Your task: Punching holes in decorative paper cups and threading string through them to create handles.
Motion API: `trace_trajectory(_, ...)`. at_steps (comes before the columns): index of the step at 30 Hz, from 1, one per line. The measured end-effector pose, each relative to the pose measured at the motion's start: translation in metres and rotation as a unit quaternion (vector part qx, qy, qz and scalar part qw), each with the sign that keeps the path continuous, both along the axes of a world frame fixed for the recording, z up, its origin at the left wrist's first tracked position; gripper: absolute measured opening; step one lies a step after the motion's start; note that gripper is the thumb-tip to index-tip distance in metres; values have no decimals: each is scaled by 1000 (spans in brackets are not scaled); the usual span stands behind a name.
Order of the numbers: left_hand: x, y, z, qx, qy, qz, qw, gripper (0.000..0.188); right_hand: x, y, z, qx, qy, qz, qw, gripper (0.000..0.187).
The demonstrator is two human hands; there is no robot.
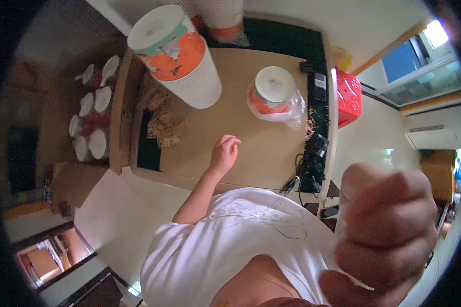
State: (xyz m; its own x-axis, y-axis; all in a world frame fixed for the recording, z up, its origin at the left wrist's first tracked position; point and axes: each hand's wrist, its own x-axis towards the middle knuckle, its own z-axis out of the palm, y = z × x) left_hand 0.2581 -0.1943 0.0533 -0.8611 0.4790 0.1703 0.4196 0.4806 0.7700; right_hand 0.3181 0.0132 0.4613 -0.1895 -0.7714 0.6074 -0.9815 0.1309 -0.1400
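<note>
My left hand [224, 153] rests on a brown cardboard sheet [241, 133] on the table, fingers curled in and nothing visible in them. It lies between a bundle of straw-like packing fibre [165, 128] and a white-lidded orange and white container in a clear plastic bag [274, 96]. A tall white and orange container with a white lid [175, 56] stands farther back on the left. My right hand [389, 230] is raised close to the camera at the lower right, blurred and closed in a fist; I cannot see anything in it.
An open cardboard box [61, 102] holding several white-lidded containers [95, 112] sits left of the table. Black devices and tangled cables [312, 158] lie along the table's right edge. A red plastic stool [348, 97] stands on the floor to the right.
</note>
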Motion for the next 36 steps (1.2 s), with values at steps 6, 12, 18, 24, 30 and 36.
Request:
trace_trajectory(6, -1, -2, 7, 3, -9, 20, 1000, 12, 36, 7, 4, -2, -39, -78, 996, 13)
trace_trajectory(12, -19, -14, 19, 23, 45, 50, 997, 12, 42, 34, -13, -167, 98, 27, 981, 22)
trace_trajectory(18, -86, -54, 59, 158, 71, 290, 941, 15, -1, 58, -127, -812, 63, -10, 580, 20)
trace_trajectory(24, -170, -82, 109, 267, 6, 332, 905, 33, -212, -30, -266, -330, -422, -336, 775, 37)
trace_trajectory(30, -222, -92, 109, 329, -104, 282, 895, 51, -246, -75, -274, -353, -591, -302, 659, 44)
trace_trajectory(36, -201, -80, 181, 296, -19, 278, 914, 49, -229, -82, -201, -364, -467, -245, 768, 47)
